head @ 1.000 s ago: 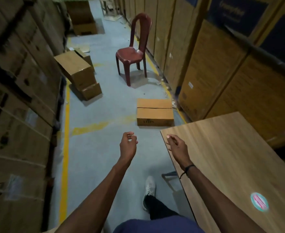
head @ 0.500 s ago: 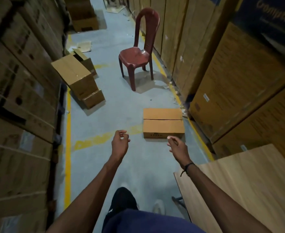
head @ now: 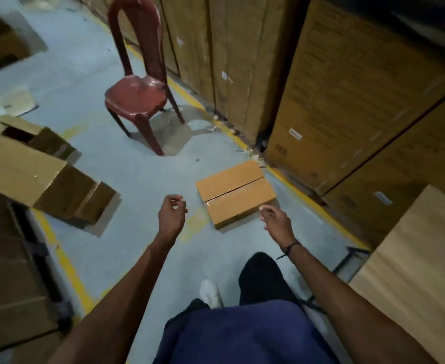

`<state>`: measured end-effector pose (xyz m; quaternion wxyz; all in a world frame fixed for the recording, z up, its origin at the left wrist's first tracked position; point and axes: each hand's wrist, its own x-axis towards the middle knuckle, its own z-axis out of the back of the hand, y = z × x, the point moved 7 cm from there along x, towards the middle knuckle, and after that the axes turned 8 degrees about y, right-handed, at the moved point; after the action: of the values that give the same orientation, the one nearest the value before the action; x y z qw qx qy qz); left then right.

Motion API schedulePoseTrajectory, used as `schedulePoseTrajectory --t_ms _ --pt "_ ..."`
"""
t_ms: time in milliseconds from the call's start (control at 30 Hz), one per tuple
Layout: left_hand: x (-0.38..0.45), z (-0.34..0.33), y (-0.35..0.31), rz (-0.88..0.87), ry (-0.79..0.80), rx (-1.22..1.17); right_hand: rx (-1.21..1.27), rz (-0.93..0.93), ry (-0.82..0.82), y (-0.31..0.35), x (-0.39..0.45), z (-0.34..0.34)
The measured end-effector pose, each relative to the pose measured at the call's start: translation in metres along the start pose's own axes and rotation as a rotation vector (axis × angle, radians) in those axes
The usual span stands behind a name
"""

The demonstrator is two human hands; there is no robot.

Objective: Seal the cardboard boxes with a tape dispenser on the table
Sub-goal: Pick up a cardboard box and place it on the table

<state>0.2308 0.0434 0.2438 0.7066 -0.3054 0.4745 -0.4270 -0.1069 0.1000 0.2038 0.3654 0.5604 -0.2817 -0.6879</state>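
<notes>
The box (head: 235,193) lies flaps-closed on the floor just beyond both hands. Left hand (head: 171,216) and right hand (head: 276,222) hang loosely curled, empty. It should be gripped at opposite sides and lifted level.

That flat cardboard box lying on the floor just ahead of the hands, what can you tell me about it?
The flat cardboard box is low, tan and rectangular, lying turned at an angle on the grey floor. Its two top flaps are folded shut and meet in a dark centre seam; whether that seam is taped is unclear. It sits near a yellow floor line beside stacked cartons. Neither hand touches it.
</notes>
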Motion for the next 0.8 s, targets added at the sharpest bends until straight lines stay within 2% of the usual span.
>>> schedulePoseTrajectory --t_ms 233,333,433,633,800 --pt "0.147 -0.044 -0.027 0.010 0.340 0.348 0.210 -0.127 -0.204 -0.002 0.061 0.005" --pt "0.210 -0.072 -0.033 -0.025 0.448 0.573 0.286 -0.204 -0.218 -0.010 0.104 0.001" --pt "0.264 -0.098 -0.034 -0.026 0.520 0.684 0.379 -0.275 -0.247 -0.021 0.151 -0.003" --pt "0.375 -0.161 -0.011 -0.003 0.618 0.762 0.569 -0.462 -0.372 -0.079 0.242 -0.025" --pt "0.467 -0.227 0.063 0.036 0.687 0.796 0.621 -0.534 -0.437 -0.145 0.324 -0.060"
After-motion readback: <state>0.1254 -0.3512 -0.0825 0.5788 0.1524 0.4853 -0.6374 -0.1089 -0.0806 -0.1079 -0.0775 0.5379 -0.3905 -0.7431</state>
